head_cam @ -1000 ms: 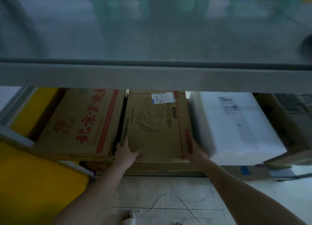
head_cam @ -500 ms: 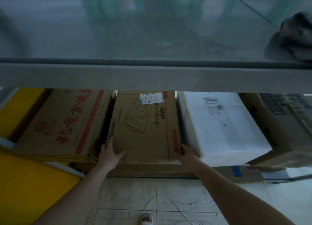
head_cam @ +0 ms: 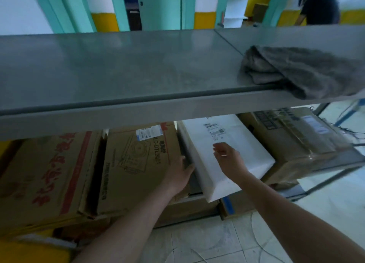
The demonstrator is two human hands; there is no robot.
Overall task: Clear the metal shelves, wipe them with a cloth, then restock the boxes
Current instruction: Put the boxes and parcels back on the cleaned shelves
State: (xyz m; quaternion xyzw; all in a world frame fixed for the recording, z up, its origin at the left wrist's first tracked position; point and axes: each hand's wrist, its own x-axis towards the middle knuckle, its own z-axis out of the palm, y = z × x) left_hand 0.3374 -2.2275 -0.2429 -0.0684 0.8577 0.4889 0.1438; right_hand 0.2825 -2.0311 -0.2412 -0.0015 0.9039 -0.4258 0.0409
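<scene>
Steel shelf (head_cam: 118,71) hides box backs. Left hand (head_cam: 178,177) flat on brown box (head_cam: 136,164); right hand (head_cam: 230,160) slack over white box (head_cam: 254,154). Cloth (head_cam: 302,71) above.

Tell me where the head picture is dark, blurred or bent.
Head view: the flat grey metal shelf bows from wide-angle distortion; the brown cardboard box with red characters beneath it is shadowed and soft; the white wall behind is bright.

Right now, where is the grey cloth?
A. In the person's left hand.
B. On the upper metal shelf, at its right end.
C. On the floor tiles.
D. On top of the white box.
B: the grey cloth lies bunched on the upper metal shelf, at its right front edge.
</scene>
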